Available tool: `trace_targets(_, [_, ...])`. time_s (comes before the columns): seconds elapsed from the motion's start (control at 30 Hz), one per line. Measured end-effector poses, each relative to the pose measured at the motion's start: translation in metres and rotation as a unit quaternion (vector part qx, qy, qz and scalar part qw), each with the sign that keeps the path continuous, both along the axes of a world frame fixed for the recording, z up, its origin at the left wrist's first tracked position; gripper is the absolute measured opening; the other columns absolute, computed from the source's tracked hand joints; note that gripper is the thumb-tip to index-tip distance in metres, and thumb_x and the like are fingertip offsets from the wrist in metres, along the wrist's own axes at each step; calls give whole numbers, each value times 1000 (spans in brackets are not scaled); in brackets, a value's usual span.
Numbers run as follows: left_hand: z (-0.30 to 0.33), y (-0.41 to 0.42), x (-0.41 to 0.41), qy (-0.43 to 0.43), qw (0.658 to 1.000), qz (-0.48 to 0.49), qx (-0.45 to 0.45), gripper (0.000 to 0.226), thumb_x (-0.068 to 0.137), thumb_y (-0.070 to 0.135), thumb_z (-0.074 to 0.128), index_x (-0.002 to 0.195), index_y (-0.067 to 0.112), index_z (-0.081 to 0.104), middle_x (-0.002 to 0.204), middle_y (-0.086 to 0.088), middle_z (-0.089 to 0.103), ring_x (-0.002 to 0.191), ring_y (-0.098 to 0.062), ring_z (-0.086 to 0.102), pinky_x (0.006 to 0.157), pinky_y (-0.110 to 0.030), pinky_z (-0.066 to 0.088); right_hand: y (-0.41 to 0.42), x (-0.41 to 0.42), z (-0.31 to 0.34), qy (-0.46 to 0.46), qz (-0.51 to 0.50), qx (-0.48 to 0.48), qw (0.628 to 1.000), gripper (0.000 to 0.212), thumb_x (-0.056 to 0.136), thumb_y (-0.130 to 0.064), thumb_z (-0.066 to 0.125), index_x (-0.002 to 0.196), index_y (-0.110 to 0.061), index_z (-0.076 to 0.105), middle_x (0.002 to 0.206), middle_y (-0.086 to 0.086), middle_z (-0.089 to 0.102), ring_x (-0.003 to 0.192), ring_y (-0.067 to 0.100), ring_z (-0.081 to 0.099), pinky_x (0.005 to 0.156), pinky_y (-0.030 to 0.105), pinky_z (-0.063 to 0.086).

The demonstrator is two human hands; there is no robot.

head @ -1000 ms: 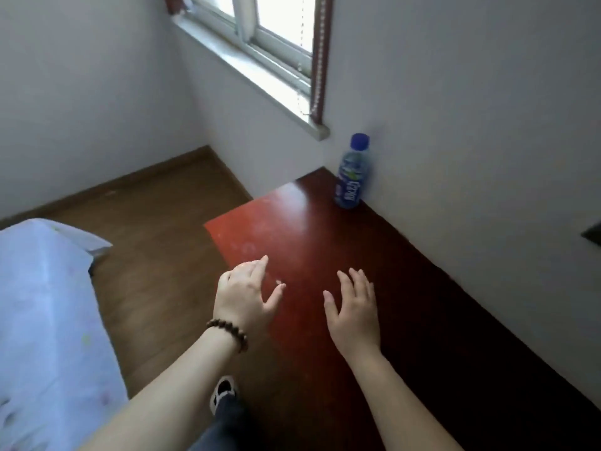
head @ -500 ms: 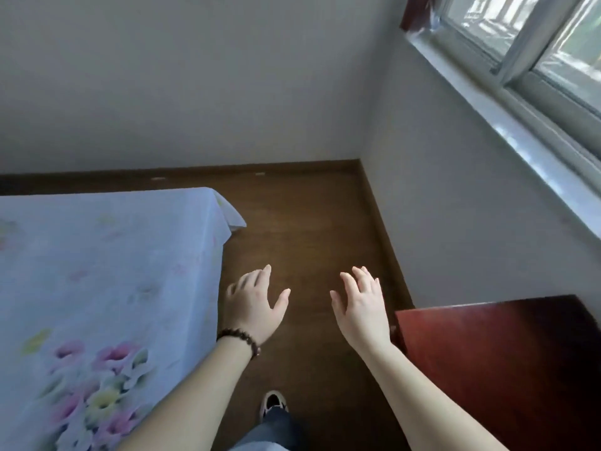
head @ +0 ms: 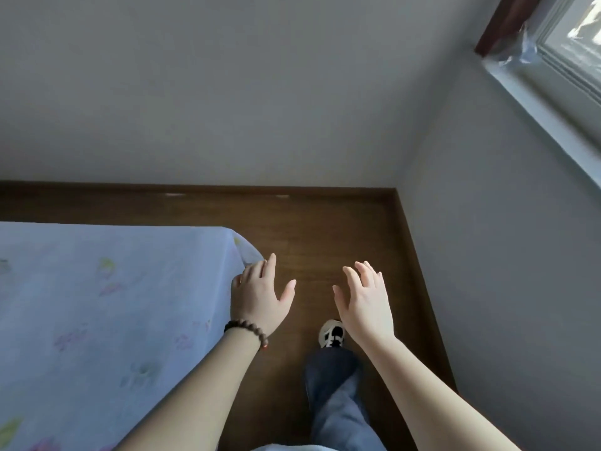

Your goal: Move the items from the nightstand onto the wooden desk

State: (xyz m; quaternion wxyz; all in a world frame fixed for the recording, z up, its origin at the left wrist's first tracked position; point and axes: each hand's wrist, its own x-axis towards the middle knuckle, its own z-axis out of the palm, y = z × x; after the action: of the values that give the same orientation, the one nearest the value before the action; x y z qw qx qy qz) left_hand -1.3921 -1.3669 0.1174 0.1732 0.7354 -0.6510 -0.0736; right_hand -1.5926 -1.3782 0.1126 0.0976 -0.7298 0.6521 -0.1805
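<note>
My left hand, with a dark bead bracelet on the wrist, is held out open and holds nothing; it hovers over the corner of the bed. My right hand is open too, fingers spread, above the wooden floor. Neither the nightstand, the wooden desk nor any of the items is in view.
A bed with a pale blue flowered sheet fills the left. A strip of brown wooden floor runs between the bed and the grey wall on the right. A window sits at the top right. My leg and shoe are below my hands.
The view has swung left, away from the red desk and its bottle, which have left the frame. The bed now fills more of the left. Both hands stay open and held out.
</note>
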Motion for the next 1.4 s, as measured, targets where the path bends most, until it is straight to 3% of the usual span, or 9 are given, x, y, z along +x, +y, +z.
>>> trace_targets(0.33, [14, -264, 34, -7, 997, 77, 1, 59, 87, 47, 52, 135, 13, 48, 127, -6, 58, 121, -25, 49, 96, -42, 41, -304, 18, 11, 2, 67, 10, 998, 42, 92, -33, 52, 128, -10, 53, 136, 13, 50, 135, 29, 35, 116, 43, 23])
trace_targets(0.6, [18, -382, 103, 25, 981, 192, 12, 60, 86, 46, 55, 134, 12, 49, 128, -11, 57, 113, -30, 53, 93, -42, 44, -465, 118, 20, 0, 187, 37, 982, 43, 93, -33, 50, 129, -9, 52, 131, 12, 52, 126, 30, 42, 115, 42, 24])
trace_targets(0.8, [-4, -448, 187, 28, 960, 276, 17, 62, 86, 52, 49, 135, 14, 46, 126, -8, 58, 112, -27, 53, 91, -41, 45, -559, 225, 4, 4, 278, 52, 959, 40, 93, -30, 51, 128, -10, 51, 128, 11, 52, 121, 31, 41, 108, 46, 33])
trace_targets(0.93, [-12, -494, 271, 37, 936, 348, 19, 65, 88, 57, 42, 140, 18, 38, 137, -5, 50, 125, -21, 44, 101, -39, 39, -628, 324, -5, 41, 345, 80, 934, 43, 96, -26, 45, 138, -18, 39, 143, 5, 39, 134, 24, 29, 113, 41, 27])
trace_targets(1.13, [-1, -544, 400, 64, 890, 450, 29, 68, 90, 59, 37, 145, 21, 27, 147, -3, 38, 136, -20, 31, 111, -42, 27, -704, 488, 16, 59, 436, 97, 893, 46, 97, -42, 37, 138, -23, 36, 146, 2, 34, 137, 24, 25, 113, 40, 27])
trace_targets(1.4, [2, -540, 538, 76, 810, 582, 12, 70, 89, 63, 33, 146, 24, 26, 149, -3, 35, 138, -22, 26, 112, -45, 26, -723, 672, 26, 57, 554, 39, 830, 41, 94, -38, 45, 130, -17, 49, 133, 5, 50, 123, 24, 43, 106, 38, 36])
